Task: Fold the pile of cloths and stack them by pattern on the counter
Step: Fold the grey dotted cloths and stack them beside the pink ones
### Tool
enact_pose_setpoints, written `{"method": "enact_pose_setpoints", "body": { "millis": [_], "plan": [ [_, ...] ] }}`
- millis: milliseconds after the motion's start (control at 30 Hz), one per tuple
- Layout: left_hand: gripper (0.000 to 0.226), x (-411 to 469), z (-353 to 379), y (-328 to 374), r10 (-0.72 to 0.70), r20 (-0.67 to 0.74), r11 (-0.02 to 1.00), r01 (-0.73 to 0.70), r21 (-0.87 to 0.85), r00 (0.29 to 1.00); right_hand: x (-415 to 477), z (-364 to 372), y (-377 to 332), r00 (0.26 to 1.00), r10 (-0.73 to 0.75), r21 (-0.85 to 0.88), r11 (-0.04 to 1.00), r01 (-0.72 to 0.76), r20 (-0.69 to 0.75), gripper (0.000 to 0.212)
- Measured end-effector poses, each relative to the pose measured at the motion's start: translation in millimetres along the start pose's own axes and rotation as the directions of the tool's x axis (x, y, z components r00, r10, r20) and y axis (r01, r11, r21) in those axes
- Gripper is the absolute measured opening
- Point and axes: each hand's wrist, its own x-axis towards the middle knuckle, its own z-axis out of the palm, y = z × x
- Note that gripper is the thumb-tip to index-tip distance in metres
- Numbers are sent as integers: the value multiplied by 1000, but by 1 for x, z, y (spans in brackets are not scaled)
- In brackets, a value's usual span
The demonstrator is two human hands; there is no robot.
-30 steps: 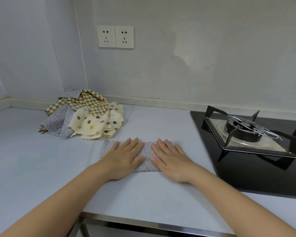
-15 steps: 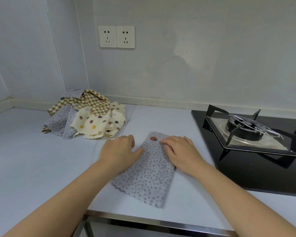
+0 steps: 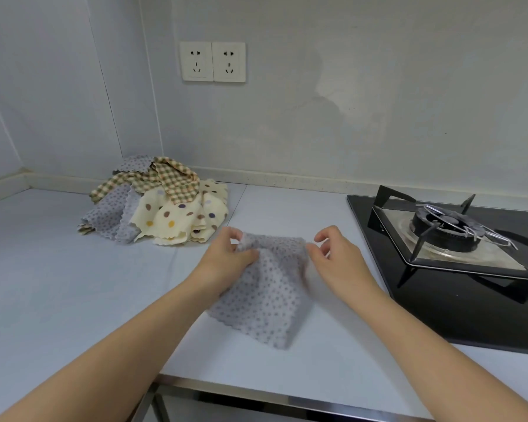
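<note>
Corners are what I have hold of: my left hand (image 3: 226, 263) pinches the far left corner of the grey dotted cloth (image 3: 265, 296) between thumb and curled fingers. My right hand (image 3: 336, 263), the one nearer the stove (image 3: 445, 236), pinches the far right corner the same way. The cloth is on the counter (image 3: 58, 284) just left of the stove, with its far edge raised a little between my two pinches. The rest trails back from my fingers toward me. Its long axis runs that way, from fingertips to the counter's front edge. It is slightly askew, so the near corner on the stove side reaches closest to me. That near end is blurred, and I cannot tell whether it lies quite flat. The coming fold, I judge, depends on that line: I would carry the pinched edge straight back along it onto the near edge, both hands travelling evenly so the skew is not folded in. The unfolded pile (image 3: 165, 205) waits farther left of the stove, by the wall, well apart from my hands.
</note>
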Motion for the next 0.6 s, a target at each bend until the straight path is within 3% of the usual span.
{"method": "enact_pose_setpoints", "body": {
  "millis": [67, 200, 267, 400, 433, 500, 600],
  "plan": [
    [32, 2, 1, -2, 56, -11, 977, -57, -207, 998, -1, -2, -5, 991, 110, 223, 967, -125, 80, 22],
    [71, 4, -1, -2, 239, -85, 936, -253, -244, 967, -2, -3, -13, 948, 139, 533, 799, -278, 287, 37],
    [73, 5, -1, -3, 306, -64, 920, -312, -235, 950, -2, -2, -14, 941, 74, 660, 694, -286, 330, 39],
    [53, 1, -3, 3, 344, 19, 922, -334, -197, 939, -1, -8, -14, 945, -17, 845, 453, -284, 327, 40],
    [48, -1, -5, 6, 339, 31, 923, -327, -203, 940, 0, -8, -13, 950, -25, 857, 440, -270, 312, 38],
    [40, -1, -8, 9, 317, 39, 936, -307, -172, 947, 1, -8, -10, 968, -19, 836, 509, -205, 249, 32],
    [29, -3, -11, 13, 371, -86, 920, -352, 173, 925, 2, -7, -9, 995, -8, 736, 674, -71, 103, 26]
  ]
}}
